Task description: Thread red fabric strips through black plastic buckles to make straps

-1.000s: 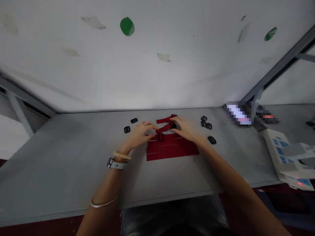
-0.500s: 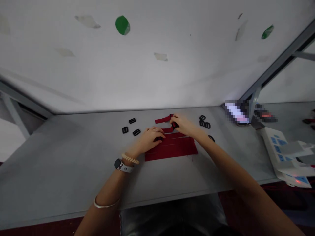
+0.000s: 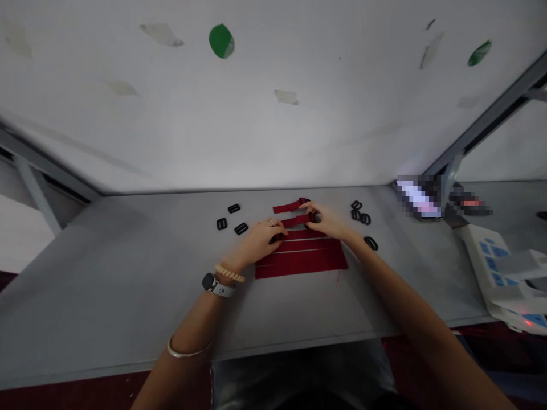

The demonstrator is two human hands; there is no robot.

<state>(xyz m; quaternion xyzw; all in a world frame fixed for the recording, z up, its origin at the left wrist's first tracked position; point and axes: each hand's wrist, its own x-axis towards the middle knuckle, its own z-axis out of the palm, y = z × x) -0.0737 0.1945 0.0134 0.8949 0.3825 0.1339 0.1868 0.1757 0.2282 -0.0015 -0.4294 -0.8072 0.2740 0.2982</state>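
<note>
Two red webbing straps point(image 3: 290, 206) lie one above the other on the desk point(image 3: 106, 290), long axis roughly left-right across the view, their right ends meeting at a black buckle point(image 3: 313, 216). The right hand point(image 3: 330, 221) is the nearer one to that buckle, its fingers closed narrow on it and the strap ends. The left hand point(image 3: 258, 242) is further from the buckle, just below the left part of the lower strap, fingers curled down over a dark piece. Can't tell if it's gripping or just resting there.

Directly below the straps: flat red strips point(image 3: 301, 263), laid parallel with thin gaps between them, the left hand's fingertips at their top edge. Left of the straps: three black slide buckles point(image 3: 233, 208), loose and apart. Right of the straps: a cluster of black rings point(image 3: 361, 216) and one more black slide point(image 3: 371, 243). Further right of the straps: a pixelated object point(image 3: 419, 196), too blurred to identify, and a white box point(image 3: 491, 273) with blue marks.

On the left wrist: a smartwatch point(image 3: 213, 286) on a white band and a cream coiled band point(image 3: 229, 273). Metal bangle point(image 3: 188, 348) lower on that forearm. Ring point(image 3: 270, 222) on the left hand. No brand or writing readable anywhere, box included.
</note>
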